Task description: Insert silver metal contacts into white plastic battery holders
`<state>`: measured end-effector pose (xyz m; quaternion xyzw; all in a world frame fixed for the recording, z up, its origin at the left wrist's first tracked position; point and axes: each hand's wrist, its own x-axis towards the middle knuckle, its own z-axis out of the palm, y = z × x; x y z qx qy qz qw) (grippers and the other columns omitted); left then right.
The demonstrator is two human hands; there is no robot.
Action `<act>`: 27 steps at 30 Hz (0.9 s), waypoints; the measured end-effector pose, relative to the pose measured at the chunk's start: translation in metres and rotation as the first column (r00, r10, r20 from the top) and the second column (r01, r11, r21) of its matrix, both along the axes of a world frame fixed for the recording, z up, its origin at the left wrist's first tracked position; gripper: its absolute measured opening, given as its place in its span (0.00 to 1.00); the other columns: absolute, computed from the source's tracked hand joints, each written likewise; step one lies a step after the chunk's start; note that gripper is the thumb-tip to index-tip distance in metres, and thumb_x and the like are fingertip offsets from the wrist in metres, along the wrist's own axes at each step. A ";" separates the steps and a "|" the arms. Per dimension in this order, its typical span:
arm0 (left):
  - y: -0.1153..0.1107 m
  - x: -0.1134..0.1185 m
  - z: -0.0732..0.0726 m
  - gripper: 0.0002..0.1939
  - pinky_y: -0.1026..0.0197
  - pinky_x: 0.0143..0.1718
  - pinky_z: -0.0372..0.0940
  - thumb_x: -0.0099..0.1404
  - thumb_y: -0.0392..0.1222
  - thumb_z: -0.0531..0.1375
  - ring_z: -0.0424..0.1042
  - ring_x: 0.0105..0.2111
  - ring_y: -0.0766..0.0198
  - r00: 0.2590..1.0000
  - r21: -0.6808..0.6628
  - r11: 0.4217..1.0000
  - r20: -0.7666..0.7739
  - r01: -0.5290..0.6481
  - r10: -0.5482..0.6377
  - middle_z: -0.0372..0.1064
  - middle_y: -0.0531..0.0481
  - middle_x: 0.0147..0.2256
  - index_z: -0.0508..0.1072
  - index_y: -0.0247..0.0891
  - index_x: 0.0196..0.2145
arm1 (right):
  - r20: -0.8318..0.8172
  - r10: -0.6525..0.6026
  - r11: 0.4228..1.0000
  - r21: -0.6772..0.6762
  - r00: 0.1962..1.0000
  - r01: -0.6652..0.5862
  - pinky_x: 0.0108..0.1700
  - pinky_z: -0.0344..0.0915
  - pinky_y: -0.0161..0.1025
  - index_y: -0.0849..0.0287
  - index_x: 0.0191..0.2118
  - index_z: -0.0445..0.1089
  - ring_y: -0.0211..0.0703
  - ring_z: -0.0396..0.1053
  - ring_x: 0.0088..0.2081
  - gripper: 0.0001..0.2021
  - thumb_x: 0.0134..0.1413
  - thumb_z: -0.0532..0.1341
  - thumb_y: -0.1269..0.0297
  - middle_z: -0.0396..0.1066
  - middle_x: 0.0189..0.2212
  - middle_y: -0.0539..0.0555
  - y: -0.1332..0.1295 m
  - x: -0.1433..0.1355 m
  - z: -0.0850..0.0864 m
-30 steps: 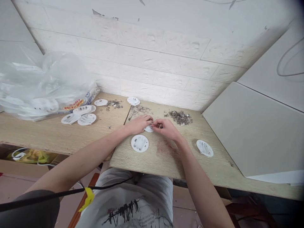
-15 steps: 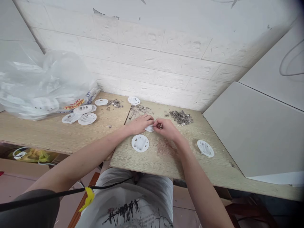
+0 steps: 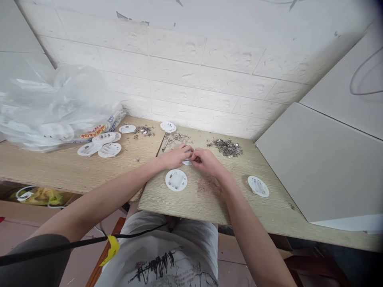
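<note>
A pale panel (image 3: 323, 167) stands near a white brick-patterned wall (image 3: 179, 75).

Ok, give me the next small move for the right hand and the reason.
I'd press gently with the right hand at the worked disc's right edge: its fingers are bunched there, and the left hand rests over the disc, apparently bracing it. Whether the right fingers pinch a part is hidden, so go lightly.
</note>
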<state>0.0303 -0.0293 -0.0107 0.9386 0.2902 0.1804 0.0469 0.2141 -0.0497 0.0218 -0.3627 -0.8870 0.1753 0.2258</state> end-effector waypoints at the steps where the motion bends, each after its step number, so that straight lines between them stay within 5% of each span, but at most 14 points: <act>1: 0.000 0.000 0.000 0.22 0.50 0.53 0.58 0.52 0.21 0.50 0.55 0.53 0.56 1.000 -0.004 1.000 0.000 0.000 0.000 0.59 0.43 0.49 0.67 0.37 0.42 | 0.001 0.004 1.000 -0.004 1.000 -0.004 0.29 0.53 0.32 0.60 0.23 0.63 0.35 0.58 0.25 0.06 0.44 0.54 0.76 0.65 0.23 0.50 0.000 0.000 0.000; 16: -0.002 0.000 0.004 0.25 0.53 0.56 0.56 0.50 0.21 0.51 0.53 0.56 0.55 0.997 -0.024 0.999 -0.069 -0.040 0.038 0.58 0.42 0.52 0.70 0.34 0.45 | -0.067 -0.038 0.985 -0.172 0.997 0.026 0.34 0.57 0.35 0.62 0.33 0.69 0.38 0.63 0.31 0.10 0.55 0.54 0.61 0.70 0.30 0.52 -0.002 0.011 0.006; 27: -0.001 0.001 0.003 0.23 0.53 0.56 0.57 0.52 0.21 0.52 0.54 0.55 0.55 0.998 0.028 0.999 -0.064 -0.026 0.028 0.59 0.41 0.51 0.72 0.34 0.44 | -0.007 -0.047 0.993 -0.108 0.999 0.046 0.31 0.55 0.34 0.62 0.29 0.68 0.37 0.61 0.27 0.05 0.49 0.54 0.72 0.68 0.27 0.52 -0.006 0.001 0.006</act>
